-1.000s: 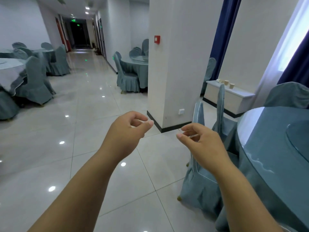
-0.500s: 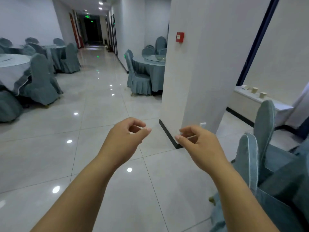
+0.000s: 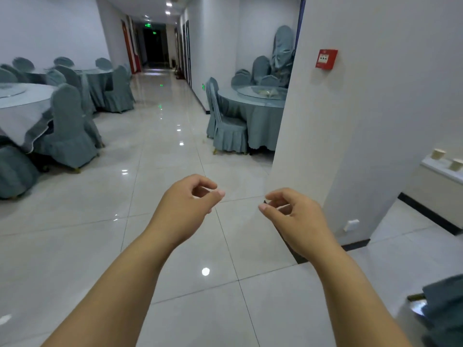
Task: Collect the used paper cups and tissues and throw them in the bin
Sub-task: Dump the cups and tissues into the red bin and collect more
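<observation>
Change since prior frames: view has swung leftward. The white pillar (image 3: 350,121) now fills the right half of the frame. The low white ledge (image 3: 437,170) has slid to the far right edge. The covered chairs that stood at lower right are nearly gone; only a scrap of blue-grey chair cover (image 3: 444,295) is left in the lower right corner. The corridor (image 3: 160,101) now runs up the centre.

Hands: pose unchanged. Left hand (image 3: 186,209) and right hand (image 3: 295,219) hover at centre frame, just apart, over bare floor tile. Fingers of both are loosely curled, thumb tip near forefinger. Nothing held in either.

Task items: two paper cups (image 3: 439,154) stand upright on the ledge, right edge, mid-height, well apart from both hands. No tissues seen. No bin seen. Something pale lies on the glass turntable of the round table (image 3: 253,108) behind the pillar, centre right; too small to identify.

Judgement: collection not started, as no cup is in hand. The turn puts the only cups in view at the edge of the frame, so the person seems to be heading elsewhere, perhaps to the tables down the corridor or in search of the bin. The ledge cups would then need a return trip.
</observation>
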Demonstrator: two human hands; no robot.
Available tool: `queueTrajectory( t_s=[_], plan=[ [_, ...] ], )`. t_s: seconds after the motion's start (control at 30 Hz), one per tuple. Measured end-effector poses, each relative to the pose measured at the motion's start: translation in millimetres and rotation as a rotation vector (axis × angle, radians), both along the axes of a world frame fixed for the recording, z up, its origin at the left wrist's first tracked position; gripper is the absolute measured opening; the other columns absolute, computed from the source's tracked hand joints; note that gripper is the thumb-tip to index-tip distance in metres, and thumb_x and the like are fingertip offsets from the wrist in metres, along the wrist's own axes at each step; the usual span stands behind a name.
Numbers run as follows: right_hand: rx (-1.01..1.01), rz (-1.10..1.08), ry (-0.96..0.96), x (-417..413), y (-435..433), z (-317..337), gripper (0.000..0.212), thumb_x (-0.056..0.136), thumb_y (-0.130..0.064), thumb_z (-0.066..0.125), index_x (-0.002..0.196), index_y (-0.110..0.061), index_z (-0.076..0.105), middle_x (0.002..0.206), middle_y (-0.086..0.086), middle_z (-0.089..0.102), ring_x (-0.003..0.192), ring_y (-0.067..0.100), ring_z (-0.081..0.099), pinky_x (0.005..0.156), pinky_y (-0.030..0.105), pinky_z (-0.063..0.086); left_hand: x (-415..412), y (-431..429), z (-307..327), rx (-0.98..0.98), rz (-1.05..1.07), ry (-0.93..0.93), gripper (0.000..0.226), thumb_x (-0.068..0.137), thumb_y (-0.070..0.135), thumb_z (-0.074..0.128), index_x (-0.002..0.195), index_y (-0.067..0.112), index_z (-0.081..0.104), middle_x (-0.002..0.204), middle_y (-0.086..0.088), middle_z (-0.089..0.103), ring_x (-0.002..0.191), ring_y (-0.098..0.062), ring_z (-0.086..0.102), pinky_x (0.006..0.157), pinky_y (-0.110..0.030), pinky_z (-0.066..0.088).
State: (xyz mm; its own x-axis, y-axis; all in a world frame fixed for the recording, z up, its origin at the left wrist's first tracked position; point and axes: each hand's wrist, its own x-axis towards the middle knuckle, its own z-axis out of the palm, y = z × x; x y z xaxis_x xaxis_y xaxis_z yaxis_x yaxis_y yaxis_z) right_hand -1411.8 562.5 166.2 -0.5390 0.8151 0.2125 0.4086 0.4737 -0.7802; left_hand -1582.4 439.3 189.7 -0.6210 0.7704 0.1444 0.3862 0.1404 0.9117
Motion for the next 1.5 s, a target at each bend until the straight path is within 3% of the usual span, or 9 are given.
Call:
queueTrajectory(
  t_s=[0.33, 0.67, 1.0, 1.27, 1.5],
  plan=[
    [0.016, -0.104, -0.047, -155.2, 180.7, 8.5, 0.016, 0.085, -0.040, 0.067, 0.098, -0.033, 0.063, 0.085, -0.017, 0.064, 0.076, -0.004, 0.060, 0.064, 0.015, 0.045, -180.5, 192.1, 2.6, -0.047, -0.091, 0.093, 0.011, 0.084, 0.041, 0.065, 0.091, 0.032, 0.062, 0.089, 0.006, 0.065, 0.084, -0.012, 0.065, 0.066, -0.025, 0.046],
    [0.134, -0.010, -0.201, -325.3, 411.2, 25.6, 0.025, 0.087, -0.047, 0.062, 0.108, -0.033, 0.061, 0.091, -0.022, 0.061, 0.084, -0.003, 0.058, 0.078, 0.027, 0.052, -352.7, 415.6, 14.0, -0.127, -0.072, 0.199, 0.015, 0.085, 0.044, 0.063, 0.095, 0.033, 0.060, 0.089, 0.012, 0.063, 0.082, -0.009, 0.062, 0.071, -0.026, 0.049],
    [0.223, 0.099, -0.320, -541.5, 575.1, 13.2, 0.030, 0.088, -0.051, 0.057, 0.113, -0.034, 0.058, 0.095, -0.022, 0.060, 0.087, -0.002, 0.058, 0.081, 0.033, 0.054, -569.0, 556.1, -10.9, -0.189, 0.015, 0.211, 0.019, 0.088, 0.042, 0.061, 0.102, 0.029, 0.059, 0.089, 0.010, 0.063, 0.080, -0.007, 0.060, 0.061, -0.022, 0.042],
    [0.179, 0.022, -0.322, -711.3, 692.3, 9.3, 0.032, 0.087, -0.049, 0.058, 0.114, -0.032, 0.059, 0.095, -0.021, 0.060, 0.086, -0.002, 0.057, 0.079, 0.032, 0.054, -762.3, 680.2, -3.0, -0.175, -0.012, 0.278, 0.022, 0.089, 0.038, 0.061, 0.104, 0.022, 0.060, 0.087, 0.007, 0.064, 0.081, -0.008, 0.059, 0.058, -0.019, 0.038],
    [0.136, -0.042, -0.352, -820.5, 807.2, -2.6, 0.031, 0.086, -0.048, 0.061, 0.110, -0.029, 0.062, 0.091, -0.021, 0.061, 0.084, 0.000, 0.058, 0.079, 0.035, 0.054, -895.5, 794.0, -17.0, -0.173, -0.004, 0.217, 0.023, 0.087, 0.041, 0.062, 0.104, 0.024, 0.062, 0.097, 0.005, 0.066, 0.087, -0.012, 0.063, 0.061, -0.021, 0.040]
  ],
)
